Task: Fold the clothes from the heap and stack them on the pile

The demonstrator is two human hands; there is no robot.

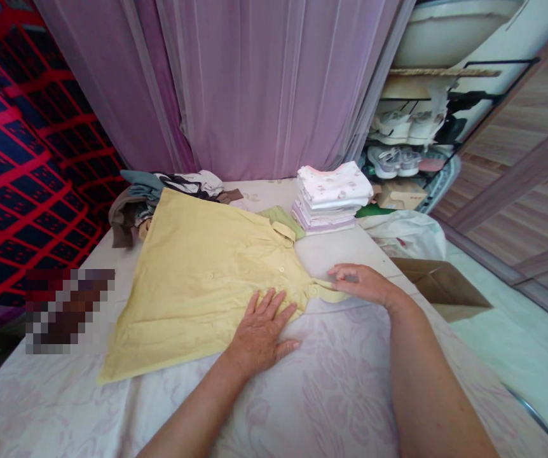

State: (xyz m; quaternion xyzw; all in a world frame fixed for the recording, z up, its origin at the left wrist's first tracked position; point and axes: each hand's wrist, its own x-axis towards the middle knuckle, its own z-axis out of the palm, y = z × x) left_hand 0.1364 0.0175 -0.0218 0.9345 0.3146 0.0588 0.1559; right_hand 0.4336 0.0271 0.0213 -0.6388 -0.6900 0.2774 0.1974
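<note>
Head view: yellow pinafore dress (192, 254) spread on floral sheet (345, 388), hem left, straps right; both hands at bodice end.
Left hand (259, 337) flat, fingers spread, pressing bodice near the buttons, gripping nothing; right hand (364, 283) curled at near strap (334, 294), can't tell from here if it's pinched tight. To do it well, I'd say: keep the left palm as anchor, draw strap straight with light tension, no twist, smooth creases toward the hem, match far strap (284, 234). No brand or label readable: cardboard box (400, 193) marks too small, sneakers (393, 162) show no legible logo.
</note>
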